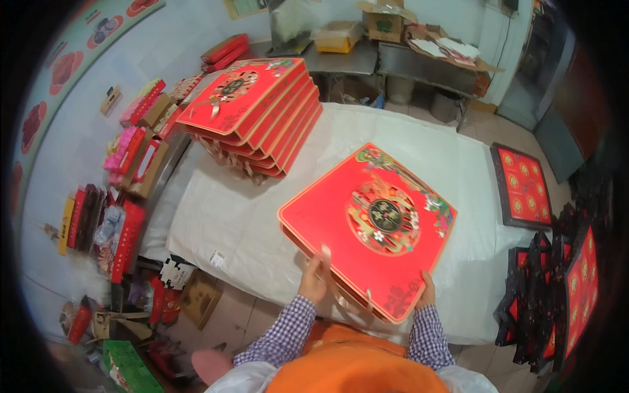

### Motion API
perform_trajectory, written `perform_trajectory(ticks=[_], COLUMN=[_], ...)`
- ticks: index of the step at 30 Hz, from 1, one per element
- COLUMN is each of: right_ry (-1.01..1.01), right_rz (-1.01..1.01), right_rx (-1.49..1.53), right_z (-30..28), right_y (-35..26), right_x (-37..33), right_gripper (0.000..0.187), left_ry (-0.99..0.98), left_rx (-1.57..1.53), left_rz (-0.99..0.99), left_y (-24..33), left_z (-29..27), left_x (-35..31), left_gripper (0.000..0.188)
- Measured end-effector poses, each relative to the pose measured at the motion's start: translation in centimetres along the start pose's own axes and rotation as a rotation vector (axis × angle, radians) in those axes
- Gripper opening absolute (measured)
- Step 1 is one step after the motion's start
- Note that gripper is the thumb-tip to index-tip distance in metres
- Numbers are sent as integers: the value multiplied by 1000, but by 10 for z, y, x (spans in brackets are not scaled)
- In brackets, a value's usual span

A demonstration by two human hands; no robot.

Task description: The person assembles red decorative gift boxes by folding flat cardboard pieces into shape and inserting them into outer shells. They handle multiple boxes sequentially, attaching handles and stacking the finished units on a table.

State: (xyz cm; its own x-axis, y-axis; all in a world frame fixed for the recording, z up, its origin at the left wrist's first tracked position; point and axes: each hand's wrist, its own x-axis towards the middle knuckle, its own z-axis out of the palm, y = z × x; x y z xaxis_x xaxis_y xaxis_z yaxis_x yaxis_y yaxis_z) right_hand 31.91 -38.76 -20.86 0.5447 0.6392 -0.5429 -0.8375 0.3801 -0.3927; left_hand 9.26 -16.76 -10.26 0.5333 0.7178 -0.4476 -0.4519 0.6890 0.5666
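A large flat red gift box [327,229] with gold edging lies at an angle over the white-covered table in front of me. Its lid has a round cut-out pattern with a dark centre and flowers along the far right edges. My left hand [315,278] grips its near edge, beside a pale ribbon [326,251]; some of the fingers are hidden. My right hand [426,291] holds the near right corner, thumb on the side and the other fingers mostly out of sight beneath. To the far left, several similar red boxes [219,105] stand stacked, with ribbons hanging from their near side.
The white-covered table [226,216] fills the middle. At right stand stacked black trays [504,314] with red faces, and another red-faced tray [524,187] lies near the table edge. Shelved packaging [124,216] lines the left wall. A metal bench [341,60] holds cartons at the back.
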Motion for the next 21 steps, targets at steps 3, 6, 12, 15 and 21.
perform_trajectory(ticks=[3,6,12,15,21], right_ry=[-1,-16,-207,-269,-429], right_rz=[-52,-213,-257,-269,-195], right_rx=[-2,-53,-101,-104,-146], right_z=[29,85,305,357,526], right_y=[4,6,35,42,105], right_x=[-18,-27,-26,31,114], right_gripper=[49,50,48,42,37], left_ry=[-78,-175,-335,-367,-271], left_rx=[29,33,19,117,-54], left_rz=[23,42,234,333,429], left_y=[33,90,242,309,437], left_z=[-2,17,46,34,19], left_x=[3,11,48,97,174], left_gripper=[52,60,62,53,41])
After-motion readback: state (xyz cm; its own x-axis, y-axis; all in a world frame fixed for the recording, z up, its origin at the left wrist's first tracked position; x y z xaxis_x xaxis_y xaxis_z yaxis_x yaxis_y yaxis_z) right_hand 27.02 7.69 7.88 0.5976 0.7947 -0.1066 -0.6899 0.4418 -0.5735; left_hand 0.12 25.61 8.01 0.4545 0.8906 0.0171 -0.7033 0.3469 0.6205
